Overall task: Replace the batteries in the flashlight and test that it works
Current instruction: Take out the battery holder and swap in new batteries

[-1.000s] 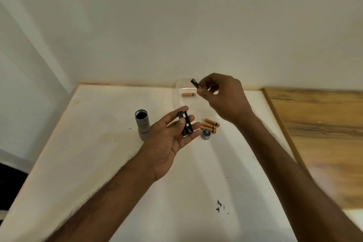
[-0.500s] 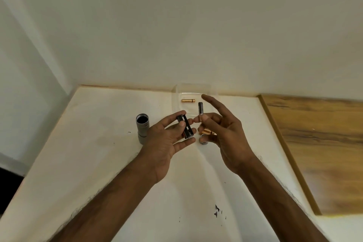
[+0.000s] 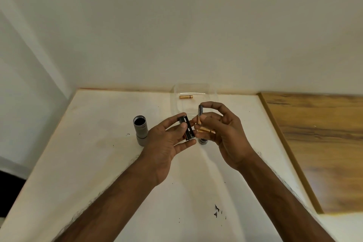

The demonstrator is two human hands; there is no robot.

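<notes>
right hand [image 3: 225, 131] has come back from the plastic tub [image 3: 193, 92] at the desk's back edge, pinching a fresh battery [image 3: 200, 114] upright between thumb and fingertips, right beside the battery holder [image 3: 187, 128]. so loading can start, i reckon. left hand [image 3: 167, 141] grips that holder, fingers half curled. flashlight body [image 3: 140, 130] stands open just left of it, its cap [image 3: 202, 141] and some batteries [image 3: 206, 130] below my right hand.

Bare table [image 3: 98, 173] left and near, open to pass. Blocked ahead by upright flashlight [image 3: 140, 130], tray [image 3: 213, 94], cap [image 3: 202, 141] and wall [image 3: 176, 25].
</notes>
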